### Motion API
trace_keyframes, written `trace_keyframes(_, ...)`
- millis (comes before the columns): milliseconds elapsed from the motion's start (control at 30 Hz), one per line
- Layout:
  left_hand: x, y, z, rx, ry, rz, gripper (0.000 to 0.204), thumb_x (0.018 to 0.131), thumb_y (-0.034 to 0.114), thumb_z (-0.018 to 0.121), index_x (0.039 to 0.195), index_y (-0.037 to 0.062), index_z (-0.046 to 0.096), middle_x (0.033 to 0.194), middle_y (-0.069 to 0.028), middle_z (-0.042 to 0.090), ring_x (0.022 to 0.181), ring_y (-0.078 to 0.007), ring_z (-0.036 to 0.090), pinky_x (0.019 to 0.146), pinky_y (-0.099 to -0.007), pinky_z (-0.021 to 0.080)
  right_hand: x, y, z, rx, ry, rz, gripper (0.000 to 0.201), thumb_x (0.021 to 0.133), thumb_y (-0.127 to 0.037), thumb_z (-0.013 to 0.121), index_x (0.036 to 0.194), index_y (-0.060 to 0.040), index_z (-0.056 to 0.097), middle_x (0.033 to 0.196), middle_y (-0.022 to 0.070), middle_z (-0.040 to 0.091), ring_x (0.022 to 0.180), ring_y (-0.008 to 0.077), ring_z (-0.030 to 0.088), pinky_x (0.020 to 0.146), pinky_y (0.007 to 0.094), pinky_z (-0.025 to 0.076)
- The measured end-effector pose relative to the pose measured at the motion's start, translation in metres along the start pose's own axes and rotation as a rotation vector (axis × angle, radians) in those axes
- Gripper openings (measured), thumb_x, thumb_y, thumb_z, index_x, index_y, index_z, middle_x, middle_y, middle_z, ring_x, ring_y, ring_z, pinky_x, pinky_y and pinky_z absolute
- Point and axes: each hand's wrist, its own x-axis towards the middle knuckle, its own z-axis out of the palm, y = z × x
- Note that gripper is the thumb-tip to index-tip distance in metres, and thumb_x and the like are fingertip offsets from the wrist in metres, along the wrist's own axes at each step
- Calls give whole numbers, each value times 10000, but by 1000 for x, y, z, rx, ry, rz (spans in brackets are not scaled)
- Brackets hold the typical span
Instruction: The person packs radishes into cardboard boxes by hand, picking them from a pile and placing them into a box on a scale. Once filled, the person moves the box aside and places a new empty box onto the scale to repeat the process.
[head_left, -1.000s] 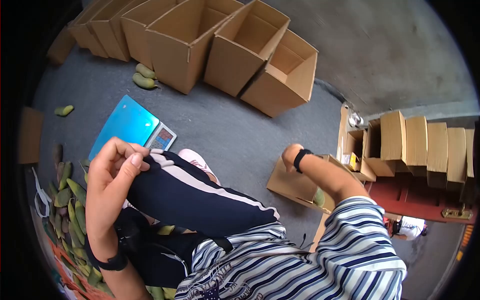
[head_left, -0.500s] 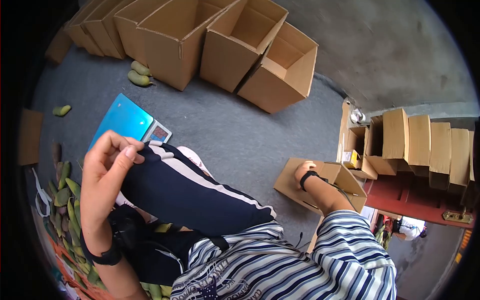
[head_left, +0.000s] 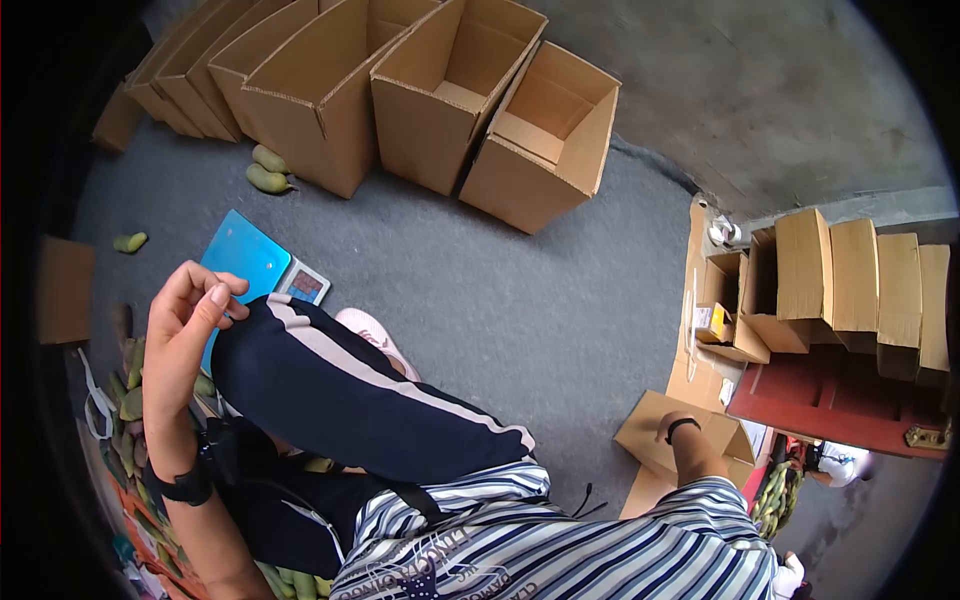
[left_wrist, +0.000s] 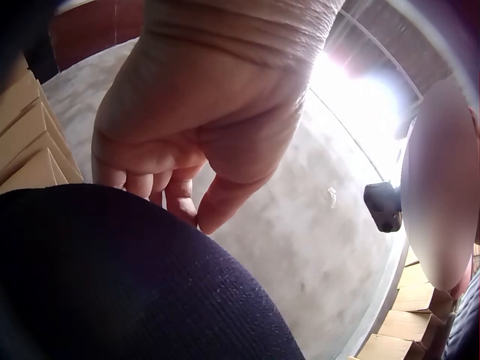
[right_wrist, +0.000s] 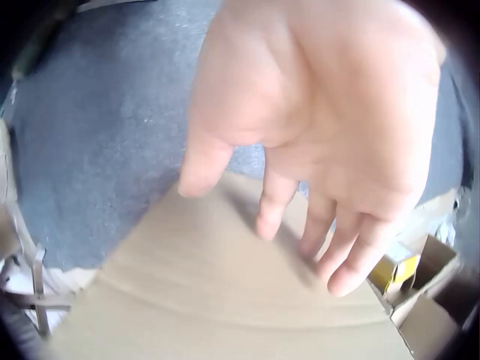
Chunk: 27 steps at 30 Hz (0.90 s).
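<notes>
My right hand (head_left: 680, 426) reaches out to a cardboard box (head_left: 645, 425) on the floor at the right. Seen from the right wrist, that hand (right_wrist: 322, 127) has its fingers extended, fingertips right at a broad cardboard panel (right_wrist: 202, 277) of the box. My left hand (head_left: 190, 310) is by my raised knee in dark trousers (head_left: 350, 390), its fingers loosely bent and holding nothing. In the left wrist view the fingers of this hand (left_wrist: 202, 120) hang down behind the dark knee (left_wrist: 135, 277), which hides some of the tips.
A blue-topped scale (head_left: 245, 255) sits beyond the knee. Tall open cartons (head_left: 300, 110) line the back, with two green vegetables (head_left: 268, 178) beside them. More vegetables (head_left: 130, 400) lie piled at left. Folded cartons (head_left: 805, 265) and a red door (head_left: 840, 395) stand at right.
My right hand and the box have shifted to the right and nearer in the head view. A green vegetable seen at the box earlier is out of sight. The left hand stays by the knee.
</notes>
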Motion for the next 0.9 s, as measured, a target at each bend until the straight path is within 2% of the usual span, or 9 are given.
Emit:
trace_keyframes(100,2,1,-1,-1,4,3,176,952,205,562,870,51,534,970,-78,641,810,-99,583,748,-239,439,35,-16,-72,253,449,-155,489,770,-457,683,1048,-54,676,1048,179,674,997,360,632,861,438,511)
trace_keyframes(233,1,-4,-6,-33,22,-35,162,950,195,551,870,55,535,981,-78,636,807,-102,580,753,-243,448,-116,-99,-279,649,1597,-492,431,827,-185,663,1222,-59,544,1194,162,577,1101,328,556,929,411,469)
trace_keyframes(333,-3,-10,-13,-66,54,-36,159,946,188,562,868,52,531,972,-76,636,801,-106,589,731,-251,464,-173,-135,-374,523,1902,-538,567,795,-259,708,1284,-56,504,1212,176,566,1152,330,521,992,407,419)
trace_keyframes(367,-5,-12,-16,-79,62,-44,158,944,187,565,869,52,530,970,-76,636,801,-107,592,724,-253,470,-172,-140,-390,514,1915,-554,567,795,-259,708,1284,-56,504,1212,176,566,1152,330,521,992,407,419)
trace_keyframes(433,-10,-15,-23,-95,99,-35,162,943,188,570,869,49,528,962,-77,634,801,-105,593,721,-251,478,-162,-150,-417,469,1563,-483,540,771,-290,728,1213,-47,535,1101,177,625,1074,334,574,927,421,452)
trace_keyframes(533,-19,-14,-28,-87,119,14,176,941,187,579,871,38,517,952,-81,621,810,-105,591,742,-249,487,-144,-156,-417,333,1588,-449,188,797,-220,671,846,-57,592,834,155,668,782,334,664,685,448,528)
trace_keyframes(667,-29,-1,-32,-73,122,13,195,946,191,577,870,27,502,959,-87,614,823,-120,600,761,-277,508,-195,-192,-385,242,1487,-689,207,851,-247,604,824,-48,553,810,173,649,774,366,643,678,466,515)
trace_keyframes(833,-24,1,-31,-107,157,53,175,934,167,585,873,13,530,892,-59,617,805,-110,604,737,-256,489,-252,-270,-356,521,1418,-851,249,883,-258,571,876,-9,577,789,205,649,741,396,631,688,472,510)
trace_keyframes(900,-22,-2,-33,-102,167,56,183,941,190,582,877,29,524,942,-73,632,810,-117,605,745,-269,499,-272,-285,-350,721,1112,-1092,364,890,-331,591,1027,6,588,935,230,647,901,371,630,775,437,510)
